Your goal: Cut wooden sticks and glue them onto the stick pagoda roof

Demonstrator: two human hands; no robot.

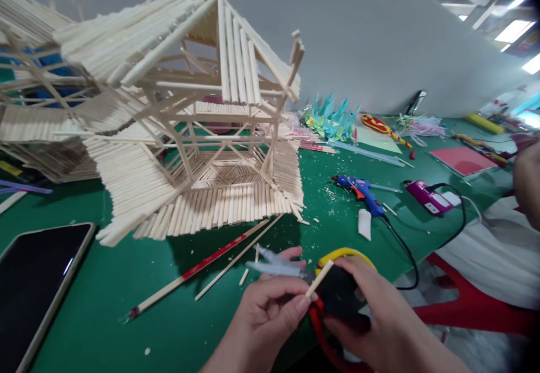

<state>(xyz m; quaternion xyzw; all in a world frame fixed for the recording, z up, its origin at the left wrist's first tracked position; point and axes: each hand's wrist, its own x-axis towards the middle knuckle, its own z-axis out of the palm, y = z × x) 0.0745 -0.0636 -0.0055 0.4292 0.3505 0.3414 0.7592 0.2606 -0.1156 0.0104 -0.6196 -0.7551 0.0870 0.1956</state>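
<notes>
My left hand (274,305) pinches a short wooden stick (320,279) between thumb and forefinger, tilted up to the right. My right hand (379,300) is wrapped round a pair of shears (343,291) with a black body and yellow and red handles. Their pale blades, blurred, point left past my left fingers and look parted. Behind my hands stands a model house (198,120) built of round wooden sticks, its front gable partly covered. On the table before it lie a red-and-wood pencil-like stick (202,263), a thin stick (232,266) and a small offcut (243,277).
A blue glue gun (360,190) with its cord lies right on the green table (169,328), near a purple power strip (428,197). A phone (37,288) is at left. Another stick model (37,120) stands behind it. A person's arm (527,181) shows at far right.
</notes>
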